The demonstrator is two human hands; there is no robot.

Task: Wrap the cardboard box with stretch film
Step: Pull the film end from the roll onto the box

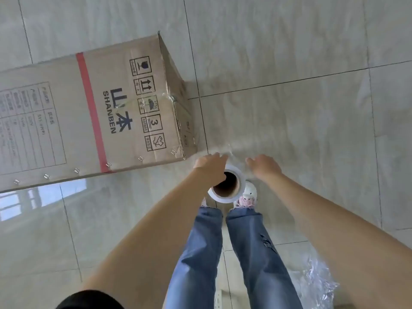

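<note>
A tall brown cardboard box (89, 112) with a red stripe and black "SHANBEN" print stands on the tiled floor at the left. A strip of clear film clings to its right corner (171, 98). A roll of stretch film (226, 185) with a brown cardboard core is seen end-on in front of my legs. My left hand (209, 169) grips the roll's top rim, thumb inside the core. My right hand (264, 166) sits just right of the roll, fingers bent on the thin, barely visible film sheet (231, 150) that stretches from the roll toward the box.
Glossy beige floor tiles (301, 97) spread all around. My legs in blue jeans (223, 253) and white-pink slippers (247, 197) stand below the roll. A crumpled heap of clear plastic film (316, 284) lies on the floor at the lower right.
</note>
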